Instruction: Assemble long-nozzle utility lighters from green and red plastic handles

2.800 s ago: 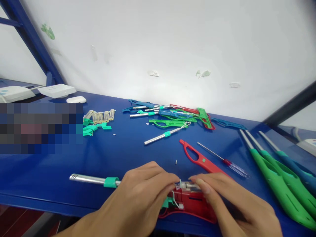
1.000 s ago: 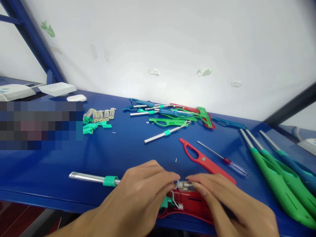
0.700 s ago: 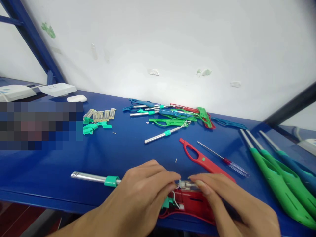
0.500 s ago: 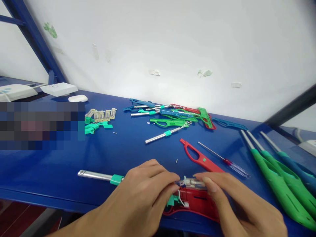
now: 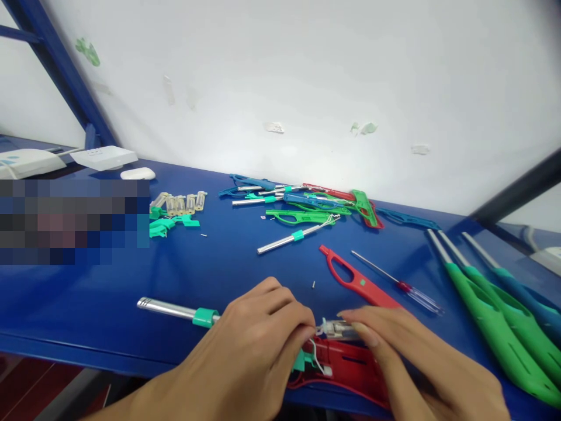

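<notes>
My right hand pinches a clear lighter fuel tank between thumb and fingers, just above a red lighter shell half. My left hand is closed, thumb and forefinger pressed together at the valve end of the tank; what they grip is hidden. Inside the shell lie a green trigger piece and a white wire. A metal lighter tube with a green collar sticks out to the left from behind my left hand.
Beyond my hands lie a red shell half, a screwdriver and a small screw. Assembled green lighters stand at right. Blue, green and red shells are piled by the wall. Clear tanks and green triggers lie at left.
The fuel tank has tilted slightly and moved a little left and down with my right hand. My left hand has shifted slightly left, still closed at the tank's valve end.
</notes>
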The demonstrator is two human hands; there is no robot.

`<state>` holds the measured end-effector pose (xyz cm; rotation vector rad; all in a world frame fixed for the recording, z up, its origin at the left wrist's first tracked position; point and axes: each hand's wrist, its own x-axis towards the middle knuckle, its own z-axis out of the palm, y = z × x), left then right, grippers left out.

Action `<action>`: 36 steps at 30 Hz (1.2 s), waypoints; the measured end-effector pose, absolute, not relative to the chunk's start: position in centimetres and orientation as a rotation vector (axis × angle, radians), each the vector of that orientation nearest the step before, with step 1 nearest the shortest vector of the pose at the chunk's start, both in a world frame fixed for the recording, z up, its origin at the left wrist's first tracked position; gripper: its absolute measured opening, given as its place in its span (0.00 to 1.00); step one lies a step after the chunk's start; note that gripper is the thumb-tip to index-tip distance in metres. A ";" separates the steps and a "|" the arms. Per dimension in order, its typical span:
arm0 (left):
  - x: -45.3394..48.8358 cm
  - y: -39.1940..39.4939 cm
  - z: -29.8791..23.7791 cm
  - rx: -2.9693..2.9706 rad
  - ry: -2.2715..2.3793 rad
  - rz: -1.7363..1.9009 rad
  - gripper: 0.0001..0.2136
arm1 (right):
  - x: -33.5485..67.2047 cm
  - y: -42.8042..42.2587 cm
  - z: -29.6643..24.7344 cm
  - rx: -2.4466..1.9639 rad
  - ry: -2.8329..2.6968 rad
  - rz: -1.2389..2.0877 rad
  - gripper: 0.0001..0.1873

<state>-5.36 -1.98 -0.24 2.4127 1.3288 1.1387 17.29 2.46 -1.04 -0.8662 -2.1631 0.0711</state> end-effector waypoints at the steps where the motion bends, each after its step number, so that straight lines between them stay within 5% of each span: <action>1: -5.4 -2.0 -0.3 2.409 1.337 1.127 0.10 | 17.5 2.5 -1.1 -0.856 -2.179 0.056 0.10; 23: -5.5 -2.0 -0.4 2.422 1.314 1.174 0.11 | 18.9 2.5 -2.5 -0.794 -2.232 -0.029 0.16; 36: -5.5 -2.2 -0.6 2.399 1.343 1.184 0.10 | 18.1 2.4 -2.1 -0.831 -2.227 -0.016 0.11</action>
